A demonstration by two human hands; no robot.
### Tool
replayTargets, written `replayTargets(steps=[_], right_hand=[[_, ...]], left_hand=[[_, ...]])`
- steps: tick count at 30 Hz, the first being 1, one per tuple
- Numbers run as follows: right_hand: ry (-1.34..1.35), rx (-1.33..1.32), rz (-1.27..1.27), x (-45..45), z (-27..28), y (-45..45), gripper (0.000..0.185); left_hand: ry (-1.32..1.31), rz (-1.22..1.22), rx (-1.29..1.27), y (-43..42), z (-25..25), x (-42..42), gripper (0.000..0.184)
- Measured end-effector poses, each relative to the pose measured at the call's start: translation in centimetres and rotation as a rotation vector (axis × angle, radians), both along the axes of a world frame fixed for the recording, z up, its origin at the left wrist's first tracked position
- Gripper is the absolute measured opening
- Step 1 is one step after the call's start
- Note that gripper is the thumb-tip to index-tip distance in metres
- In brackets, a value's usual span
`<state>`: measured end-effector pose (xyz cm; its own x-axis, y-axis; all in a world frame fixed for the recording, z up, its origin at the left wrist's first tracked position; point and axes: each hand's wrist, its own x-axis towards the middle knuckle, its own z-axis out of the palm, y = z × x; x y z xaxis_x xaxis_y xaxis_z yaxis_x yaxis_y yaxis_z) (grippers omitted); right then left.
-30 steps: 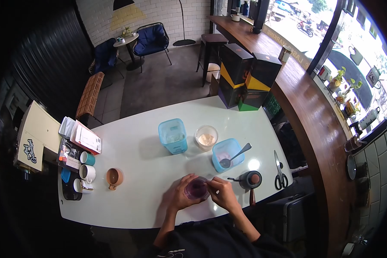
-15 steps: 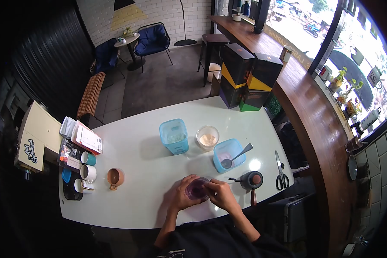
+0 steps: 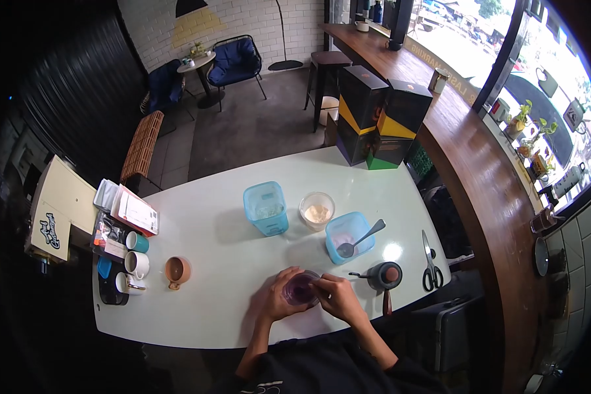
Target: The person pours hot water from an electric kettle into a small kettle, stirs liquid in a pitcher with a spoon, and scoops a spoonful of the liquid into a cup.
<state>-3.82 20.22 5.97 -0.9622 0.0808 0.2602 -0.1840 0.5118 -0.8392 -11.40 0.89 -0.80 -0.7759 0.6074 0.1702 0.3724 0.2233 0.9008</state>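
A white table [image 3: 210,315] fills the middle of the view, with tall dark boxes [image 3: 382,121] banded in yellow standing at its far edge. Two light-blue tubs stand around the middle: the left tub [image 3: 266,226] is the taller, with some pale stuff inside, and the right tub [image 3: 361,254] has something pinkish-white at the bottom.

At the near side are the person's hands. The left hand [image 3: 280,299] is curved around the left side of the cup and has hold of it. The right hand [image 3: 337,297] is closed up, fingers drawn together at the cup's right rim; I cannot tell what they pinch.

The scissors [image 3: 431,264] lie at the right end of the table, and the pot [image 3: 378,277], dark with a brown knob and handle, stands between them and the right hand.

The cup [image 3: 300,289] is between the hands, near the table's near edge, below the right tub. It is round and see-through, its inside purple, deeper toward the middle. A clear jar [image 3: 317,196] of cream-coloured powder [image 3: 318,213] stands between the tubs. A brown mug [image 3: 177,270] sits off to the left. A metal spoon [image 3: 375,230] leans in the right tub.
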Motion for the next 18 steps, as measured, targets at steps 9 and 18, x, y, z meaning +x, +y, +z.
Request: replayTargets(steps=[9,18], right_hand=[[-0.085,-0.005,-0.003,0.42,0.17,0.27,0.011],[0.005,0.004,-0.002,0.31,-0.23,0.33,0.009]], left_hand=[[-0.022,-0.014,0.018,-0.26,-0.28,-0.09,0.090],[-0.034,-0.001,0.048,-0.27,-0.77,0.02,0.091]])
